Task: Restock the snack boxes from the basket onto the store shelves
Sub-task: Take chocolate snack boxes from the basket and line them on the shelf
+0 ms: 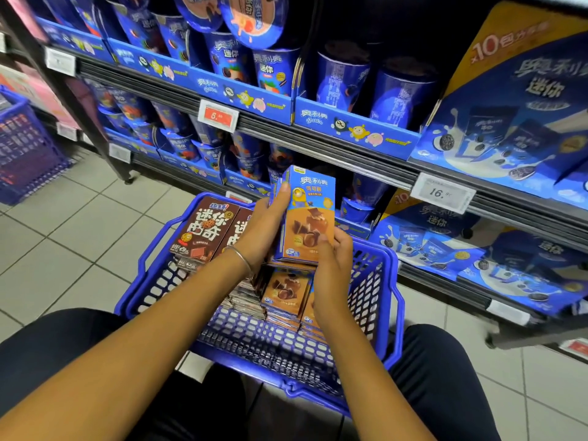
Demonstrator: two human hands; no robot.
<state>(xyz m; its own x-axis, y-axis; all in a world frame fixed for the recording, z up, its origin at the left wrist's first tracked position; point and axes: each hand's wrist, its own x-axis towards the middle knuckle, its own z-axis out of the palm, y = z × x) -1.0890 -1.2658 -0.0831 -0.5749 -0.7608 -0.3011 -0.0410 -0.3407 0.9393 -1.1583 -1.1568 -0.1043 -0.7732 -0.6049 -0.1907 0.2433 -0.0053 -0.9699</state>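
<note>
Shelves (318, 138) run across the top and right, stacked with blue cookie cups (342, 81) in blue display trays; large blue cartons (509, 122) at far right. Tiled floor (73, 237) below. Blue basket (270, 345) sits on the floor just in front of the shelves, between the person's knees. A second basket (25, 148) stands well apart at far left.

Inside the near basket: brown boxes (203, 230) upright against the far left wall, orange boxes (284, 292) lying stacked at centre and right.

Held box (310, 218), blue on top and orange below, is upright above the basket, clear of the stacks, near the lower shelf edge. More box edges show tight behind it on its left side.

Left hand (264, 227) grips the box's left side, thumb laid on the front face near the top, fingers hidden behind. Right hand (334, 265) grips the lower right corner from beneath, thumb on the front, fingers wrapped round the right edge.

Bangle (241, 259) on the left wrist. Price tags on the shelf rails: red (217, 115), white (442, 192).
</note>
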